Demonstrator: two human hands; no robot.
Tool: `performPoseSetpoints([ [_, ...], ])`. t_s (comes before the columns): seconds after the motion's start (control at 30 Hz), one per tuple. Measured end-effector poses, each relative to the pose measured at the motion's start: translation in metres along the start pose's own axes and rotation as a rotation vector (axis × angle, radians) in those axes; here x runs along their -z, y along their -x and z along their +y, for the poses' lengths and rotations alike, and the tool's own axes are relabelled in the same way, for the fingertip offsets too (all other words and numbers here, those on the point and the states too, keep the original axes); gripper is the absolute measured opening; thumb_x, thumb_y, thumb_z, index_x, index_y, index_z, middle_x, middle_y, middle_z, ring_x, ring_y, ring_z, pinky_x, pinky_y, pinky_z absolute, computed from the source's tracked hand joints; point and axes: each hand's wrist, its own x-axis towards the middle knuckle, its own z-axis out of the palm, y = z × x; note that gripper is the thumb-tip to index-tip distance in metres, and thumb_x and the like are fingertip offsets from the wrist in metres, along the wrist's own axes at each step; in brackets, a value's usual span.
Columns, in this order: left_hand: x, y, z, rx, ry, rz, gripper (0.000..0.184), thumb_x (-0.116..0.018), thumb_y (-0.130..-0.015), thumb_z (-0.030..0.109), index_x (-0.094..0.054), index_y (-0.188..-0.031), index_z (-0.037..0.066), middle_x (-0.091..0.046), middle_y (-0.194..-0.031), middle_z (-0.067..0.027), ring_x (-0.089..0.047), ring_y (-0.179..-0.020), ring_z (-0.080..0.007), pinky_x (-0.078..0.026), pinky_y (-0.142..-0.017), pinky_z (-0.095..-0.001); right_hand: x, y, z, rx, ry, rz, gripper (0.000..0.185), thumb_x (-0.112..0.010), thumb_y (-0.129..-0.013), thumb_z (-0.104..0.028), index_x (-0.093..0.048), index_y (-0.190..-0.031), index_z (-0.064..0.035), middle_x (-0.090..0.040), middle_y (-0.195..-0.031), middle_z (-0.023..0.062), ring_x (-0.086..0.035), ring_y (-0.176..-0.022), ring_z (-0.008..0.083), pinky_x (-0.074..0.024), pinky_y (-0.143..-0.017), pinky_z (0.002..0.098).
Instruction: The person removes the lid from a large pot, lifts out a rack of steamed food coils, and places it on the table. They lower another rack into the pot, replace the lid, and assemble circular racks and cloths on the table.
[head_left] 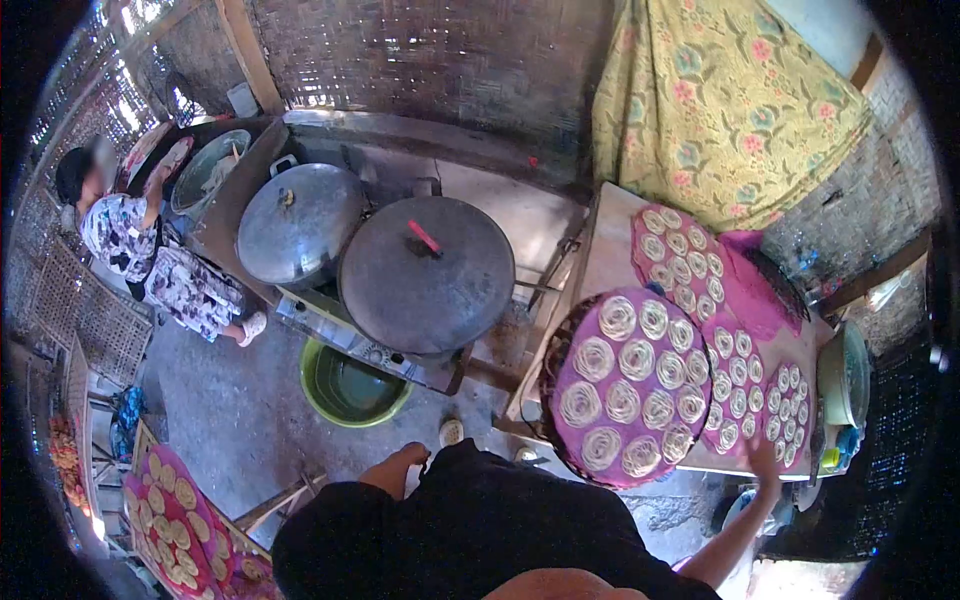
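Green basin on floor, yellow floral cloth

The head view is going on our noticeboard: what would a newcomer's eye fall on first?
Probably first the big pink disc bearing pale coils, right of centre, with the person's right hand off its lower right side. Then the large dark lid with a red strip on top, near the middle. The yellow floral cloth hanging at the upper right would likely catch the eye too.
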Motion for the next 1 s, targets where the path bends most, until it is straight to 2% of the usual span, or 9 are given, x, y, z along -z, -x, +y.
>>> performPoseSetpoints([
  [0.07, 0.026, 0.026, -0.019, 0.065, 0.29, 0.33, 0.025, -0.047, -0.082, 0.026, -0.062, -0.082, 0.006, -0.062, -0.083, -0.0137, -0.06, -0.079, -0.0339, -0.048, -0.07, -0.046, 0.089, 0.015, -0.168, 0.121, -0.201, 0.116, 0.034, -0.047, -0.091, -0.03, -0.059, -0.096, 0.0015, -0.059, -0.093, 0.0221, -0.059, -0.087, 0.0306, -0.0441, -0.072, 0.041],
  [0.13, 0.006, 0.007, -0.072, -0.102, 0.049, 0.666, 0.017, -0.048, -0.079, 0.02, -0.059, -0.081, 0.007, -0.06, -0.078, -0.0115, -0.06, -0.078, -0.031, -0.049, -0.066, -0.0465, 0.087, -0.023, -0.244, 0.82, 0.059, 0.496, 0.026, -0.047, -0.091, -0.015, -0.054, -0.114, -0.0037, -0.058, -0.112, 0.0145, -0.056, -0.098, 0.0226, -0.0403, -0.092, 0.0322],
  [0.17, 0.011, 0.018, -0.084, -0.058, 0.053, 0.719, 0.018, -0.048, -0.08, 0.021, -0.059, -0.081, 0.007, -0.06, -0.079, -0.0125, -0.06, -0.079, -0.0311, -0.049, -0.067, -0.0458, 0.085, -0.038, -0.307, 0.649, -0.709, 0.038, 0.032, -0.049, -0.089, -0.003, -0.045, -0.121, 0.0024, -0.055, -0.117, 0.0128, -0.052, -0.11, 0.0192, -0.0401, -0.096, 0.0311],
  [0.2, 0.015, 0.027, -0.093, -0.012, 0.058, 0.773, 0.019, -0.047, -0.08, 0.022, -0.059, -0.082, 0.007, -0.06, -0.08, -0.0134, -0.06, -0.08, -0.0313, -0.049, -0.067, -0.045, 0.089, -0.04, -0.37, 0.937, -0.523, 0.007, 0.029, -0.049, -0.091, -0.007, -0.049, -0.118, 0.001, -0.055, -0.118, 0.0127, -0.054, -0.106, 0.0193, -0.0412, -0.094, 0.0309],
  [0.23, 0.009, 0.023, -0.099, 0.197, 0.735, 0.719, 0.024, -0.044, -0.084, 0.024, -0.059, -0.084, 0.005, -0.061, -0.089, -0.0157, -0.059, -0.084, -0.0337, -0.048, -0.072, -0.0453, 0.069, -0.063, -0.426, 1.08, -0.561, -0.17, 0.026, -0.048, -0.092, -0.015, -0.055, -0.112, 0.0003, -0.058, -0.113, 0.0126, -0.057, -0.102, 0.0203, -0.0428, -0.091, 0.0316],
  [0.37, -0.025, 0.053, -0.106, 0.249, 0.308, 0.765, 0.033, -0.043, -0.086, 0.032, -0.061, -0.092, 0.005, -0.06, -0.1, -0.0191, -0.057, -0.092, -0.0359, -0.046, -0.081, -0.0458, -0.057, -0.141, -0.612, 1.293, -0.247, -0.236, 0.041, -0.04, -0.093, -0.036, -0.057, -0.11, -0.0026, -0.059, -0.108, 0.0185, -0.055, -0.103, 0.0336, -0.0429, -0.089, 0.0387],
  [0.57, -0.098, 0.122, -0.036, 0.514, 1.713, 0.432, 0.02, -0.052, -0.086, 0.029, -0.054, -0.093, 0.01, -0.062, -0.092, -0.0053, -0.061, -0.083, -0.0206, -0.048, -0.067, -0.0399, -0.184, -0.186, -0.741, 1.024, -0.118, -0.178, 0.041, -0.039, -0.093, -0.037, -0.058, -0.093, 0.0, -0.061, -0.094, 0.017, -0.06, -0.08, 0.0286, -0.0463, -0.071, 0.0404],
  [0.8, -0.127, 0.157, -0.018, 0.551, 1.541, 0.343, 0.023, -0.049, -0.087, 0.029, -0.055, -0.097, 0.009, -0.063, -0.092, -0.0054, -0.061, -0.078, -0.0202, -0.048, -0.063, -0.037, -0.215, -0.183, -0.742, 0.564, -0.943, -0.853, 0.042, -0.042, -0.091, -0.047, -0.056, -0.078, -0.0098, -0.05, -0.065, -0.0008, -0.043, -0.051, 0.0104, -0.0372, -0.047, 0.0281],
  [1.0, -0.08, 0.113, -0.065, 0.402, 1.234, 0.535, 0.025, -0.047, -0.088, 0.028, -0.055, -0.1, 0.008, -0.064, -0.093, -0.0056, -0.061, -0.075, -0.0199, -0.048, -0.06, -0.0346, -0.192, -0.182, -0.74, 0.617, -1.093, -0.479, 0.038, -0.042, -0.091, -0.045, -0.052, -0.076, -0.0115, -0.045, -0.065, -0.0014, -0.04, -0.054, 0.0099, -0.0305, -0.046, 0.0284],
])
